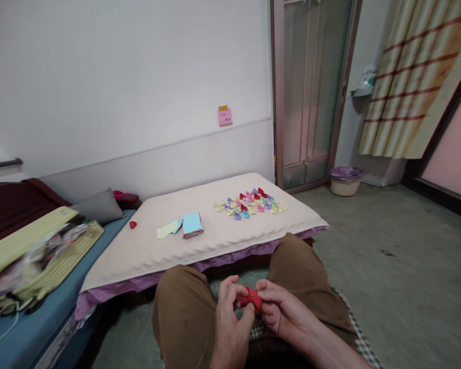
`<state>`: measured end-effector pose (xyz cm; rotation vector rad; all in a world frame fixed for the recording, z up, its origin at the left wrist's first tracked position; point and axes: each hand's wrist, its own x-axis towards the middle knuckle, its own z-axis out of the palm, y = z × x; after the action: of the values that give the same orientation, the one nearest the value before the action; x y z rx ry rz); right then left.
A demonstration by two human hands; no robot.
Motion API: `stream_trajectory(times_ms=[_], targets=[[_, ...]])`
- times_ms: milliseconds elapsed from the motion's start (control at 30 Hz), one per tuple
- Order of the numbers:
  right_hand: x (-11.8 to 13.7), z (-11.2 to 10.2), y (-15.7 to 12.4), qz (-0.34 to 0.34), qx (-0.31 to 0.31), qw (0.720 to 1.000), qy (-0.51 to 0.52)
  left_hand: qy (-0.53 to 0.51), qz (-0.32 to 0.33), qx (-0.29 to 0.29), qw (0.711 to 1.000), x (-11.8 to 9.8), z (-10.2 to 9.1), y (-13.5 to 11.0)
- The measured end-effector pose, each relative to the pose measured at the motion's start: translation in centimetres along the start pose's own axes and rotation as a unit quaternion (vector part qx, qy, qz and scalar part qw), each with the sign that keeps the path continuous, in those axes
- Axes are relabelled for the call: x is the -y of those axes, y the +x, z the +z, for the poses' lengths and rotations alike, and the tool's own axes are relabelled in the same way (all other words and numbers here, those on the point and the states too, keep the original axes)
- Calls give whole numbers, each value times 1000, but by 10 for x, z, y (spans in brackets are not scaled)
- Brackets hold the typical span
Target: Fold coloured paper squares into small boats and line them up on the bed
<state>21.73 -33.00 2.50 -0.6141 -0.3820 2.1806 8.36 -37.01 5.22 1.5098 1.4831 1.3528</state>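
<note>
Between my knees, a small folded red paper piece (252,297) is held in both hands. My left hand (232,318) pinches it from the left, thumb in front and fingers behind. From the right, my right hand (278,305) grips its edge between thumb and fingertips. Ahead on the cloth-covered table (230,251) stands a stack of coloured paper squares (192,224), with a pale yellow sheet (166,230) beside it. Folded paper pieces (249,202) in several colours lie grouped on the right of the table. A single red folded piece (132,224) sits at the far left.
A blue-covered bed or bench (57,277) at the left carries a yellow-green open case (42,251) and a grey pillow (100,206). A pink note (225,117) is stuck on the wall. A lined bin (346,182) stands on the floor near the sliding door (311,92).
</note>
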Motion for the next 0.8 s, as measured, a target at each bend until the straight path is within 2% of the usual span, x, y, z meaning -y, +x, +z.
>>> stream_trajectory(times_ms=[233, 800], targets=[[-2, 0, -2, 14, 5, 1000, 4, -6, 34, 4, 999, 0, 0, -2], [-4, -3, -2, 16, 14, 1000, 17, 32, 58, 28, 997, 5, -5, -2]])
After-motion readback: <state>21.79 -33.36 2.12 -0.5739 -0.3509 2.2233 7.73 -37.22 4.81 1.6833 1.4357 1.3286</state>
